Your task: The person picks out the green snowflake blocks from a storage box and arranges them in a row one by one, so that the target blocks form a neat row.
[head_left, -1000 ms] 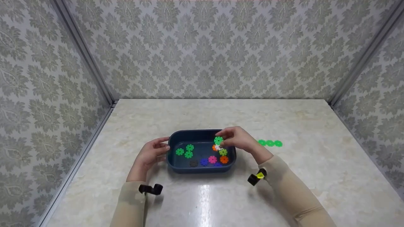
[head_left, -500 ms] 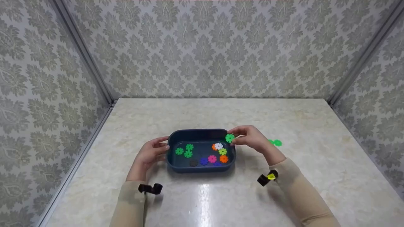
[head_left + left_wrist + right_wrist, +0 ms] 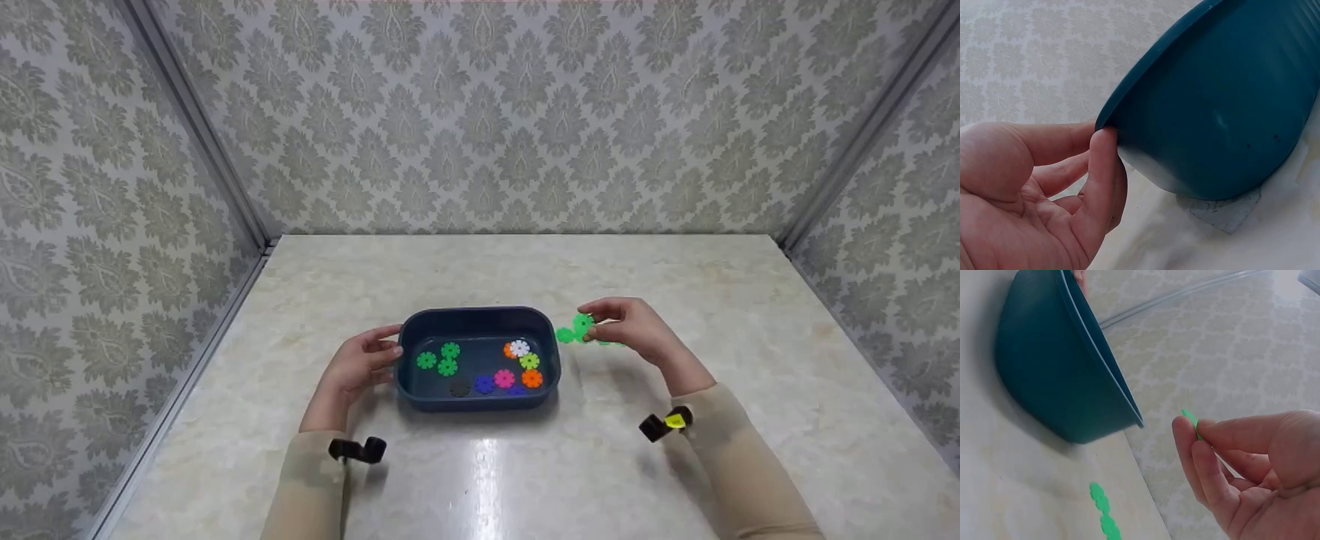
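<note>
A dark blue plastic basin point(image 3: 480, 403) sits on the table with toothed, snowflake-shaped plastic discs inside. My left hand point(image 3: 365, 365) holds its left rim; the left wrist view shows thumb and fingers meeting at the rim point(image 3: 1129, 84). Just beyond the basin's right side, my right hand point(image 3: 630, 330) pinches a green snowflake disc point(image 3: 583, 324) between thumb and fingertips. The right wrist view shows that held disc point(image 3: 1189, 419) nearly edge-on. Under the right hand lies a row of green discs point(image 3: 565, 335) on the table, partly hidden by the fingers.
Three green discs point(image 3: 448, 367) lie in the basin's left half. At its right are white point(image 3: 520, 348), yellow-green point(image 3: 529, 361), pink point(image 3: 504, 379) and orange point(image 3: 532, 379) ones, with blue point(image 3: 484, 385) and dark point(image 3: 460, 388) ones near the front wall. Patterned walls point(image 3: 480, 135) enclose the table.
My right hand has carried the green disc from above the basin, over its right rim, to above the row on the table. The left hand has stayed at the left rim.
</note>
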`<action>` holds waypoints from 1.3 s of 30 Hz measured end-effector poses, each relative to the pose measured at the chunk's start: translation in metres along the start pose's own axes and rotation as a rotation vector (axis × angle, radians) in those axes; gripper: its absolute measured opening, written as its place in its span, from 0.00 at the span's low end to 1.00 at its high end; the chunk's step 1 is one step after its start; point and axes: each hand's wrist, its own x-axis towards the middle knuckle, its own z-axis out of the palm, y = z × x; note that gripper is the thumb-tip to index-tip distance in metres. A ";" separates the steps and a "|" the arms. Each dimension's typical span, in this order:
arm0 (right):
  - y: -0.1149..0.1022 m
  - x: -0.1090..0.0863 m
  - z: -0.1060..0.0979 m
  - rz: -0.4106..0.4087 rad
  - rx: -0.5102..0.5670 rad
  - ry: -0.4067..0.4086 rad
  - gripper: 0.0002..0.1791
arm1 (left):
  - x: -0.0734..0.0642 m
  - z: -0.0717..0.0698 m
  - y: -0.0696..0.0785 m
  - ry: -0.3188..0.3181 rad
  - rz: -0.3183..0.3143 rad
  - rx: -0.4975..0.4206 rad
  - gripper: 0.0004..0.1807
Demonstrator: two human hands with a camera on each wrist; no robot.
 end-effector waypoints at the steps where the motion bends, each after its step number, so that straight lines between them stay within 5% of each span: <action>1: 0.002 -0.002 -0.004 -0.002 -0.006 0.005 0.26 | 0.000 0.000 0.000 0.002 -0.002 0.000 0.29; 20: 0.046 -0.019 -0.066 0.062 0.053 0.092 0.31 | -0.001 0.000 0.001 0.000 -0.012 -0.016 0.29; 39: 0.089 -0.023 -0.103 0.197 0.088 0.156 0.30 | -0.001 0.000 -0.001 -0.018 -0.003 -0.029 0.29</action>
